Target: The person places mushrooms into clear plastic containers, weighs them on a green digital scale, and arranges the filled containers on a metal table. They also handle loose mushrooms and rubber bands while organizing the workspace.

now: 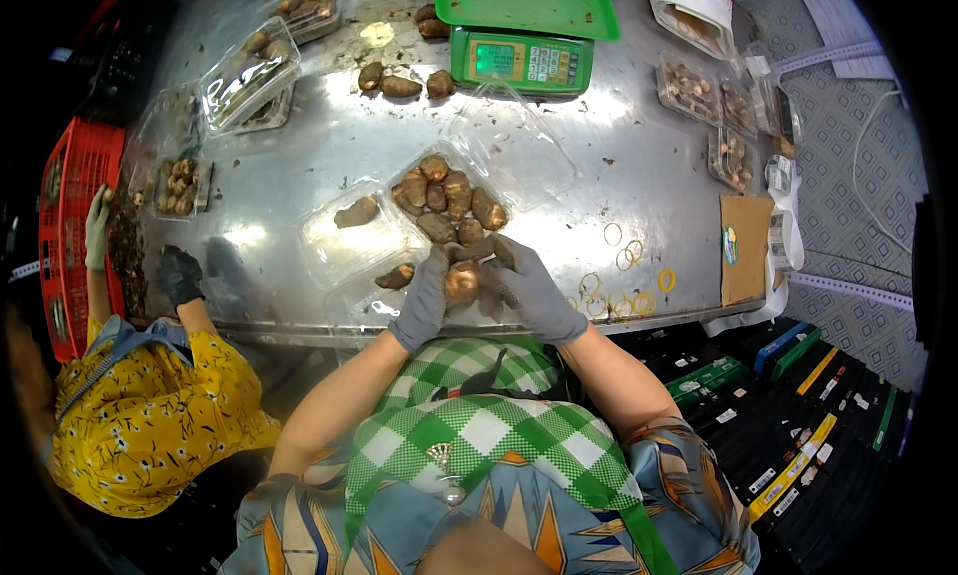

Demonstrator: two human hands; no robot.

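Close to the table's front edge, my left hand [423, 304] and my right hand [533, 291], both in grey gloves, grip one brown taro corm [462, 283] between them. Just beyond my fingers is a clear plastic clamshell tray [395, 201] full of taro corms [457, 192]. Its transparent lid [524, 145] lies folded back to the upper right. Left of it, a second clear clamshell [318, 249] lies open, with a single corm [357, 212] over it. Beside my left hand rests another small corm [395, 276] on clear plastic.
A green digital scale [524, 62] stands at the back, with loose corms [401, 86] beside it. Filled packs [251, 77] are stacked back left; more [688, 87] sit right. Rubber bands [629, 255] and cardboard [745, 249] lie right. At left, a co-worker's gloved hands [179, 276] are near a red crate [78, 231].
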